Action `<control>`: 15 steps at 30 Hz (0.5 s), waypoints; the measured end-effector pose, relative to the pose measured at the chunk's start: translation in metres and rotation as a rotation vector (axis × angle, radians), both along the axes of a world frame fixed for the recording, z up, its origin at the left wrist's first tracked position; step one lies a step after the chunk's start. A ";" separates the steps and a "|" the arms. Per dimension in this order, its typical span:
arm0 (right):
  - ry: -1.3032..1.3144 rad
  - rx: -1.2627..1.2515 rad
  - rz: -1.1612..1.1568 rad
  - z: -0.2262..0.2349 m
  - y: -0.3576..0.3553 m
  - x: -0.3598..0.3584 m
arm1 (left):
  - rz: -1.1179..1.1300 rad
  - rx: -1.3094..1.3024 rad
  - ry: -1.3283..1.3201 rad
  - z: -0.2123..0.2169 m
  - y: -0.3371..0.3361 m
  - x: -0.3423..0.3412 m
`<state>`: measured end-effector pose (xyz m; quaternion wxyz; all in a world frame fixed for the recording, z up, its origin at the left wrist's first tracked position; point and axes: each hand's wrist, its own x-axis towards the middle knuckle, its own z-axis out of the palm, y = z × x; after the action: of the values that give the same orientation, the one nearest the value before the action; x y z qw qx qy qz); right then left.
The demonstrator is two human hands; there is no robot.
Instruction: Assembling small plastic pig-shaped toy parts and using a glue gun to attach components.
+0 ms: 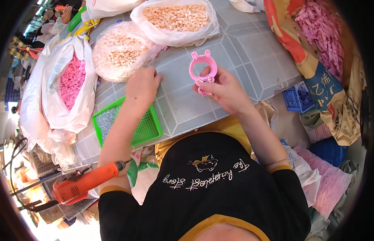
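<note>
In my right hand (pixel 225 90) is a pink plastic ring-shaped part (pixel 204 69) with two small ears on top, pinched at its lower end between thumb and fingers. It is held upright above the table. My left hand (pixel 143 86) is at the near edge of a clear plastic bag (pixel 108 46) of small beige pieces. The back of that hand faces up, and most of its fingers are hidden beneath it. Under my left forearm is a green basket tray (pixel 157 127) with small silvery metal pieces in it.
A white bag (pixel 209 28) of beige pieces lies at the back of the grey table (pixel 187 108). Another white bag (pixel 50 88) with pink pieces is at left. An orange power drill (pixel 88 182) juts in at lower left. On the right are a sack (pixel 311 72) of pink parts and a blue crate (pixel 296 98).
</note>
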<state>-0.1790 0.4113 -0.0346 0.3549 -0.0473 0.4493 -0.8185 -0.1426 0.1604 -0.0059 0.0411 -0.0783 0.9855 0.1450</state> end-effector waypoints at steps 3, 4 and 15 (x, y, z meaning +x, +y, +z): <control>0.076 0.041 -0.023 -0.004 0.000 0.004 | 0.019 -0.274 0.172 -0.003 -0.005 -0.001; 0.099 0.057 -0.043 -0.004 0.001 0.005 | -0.004 -0.303 0.100 0.001 -0.007 -0.001; 0.091 0.108 -0.072 0.005 0.008 0.007 | -0.402 0.252 0.304 0.004 -0.013 -0.033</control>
<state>-0.1717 0.4195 -0.0297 0.3065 -0.0492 0.5101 -0.8022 -0.1761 0.1472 -0.0023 -0.0696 0.1471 0.9503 0.2655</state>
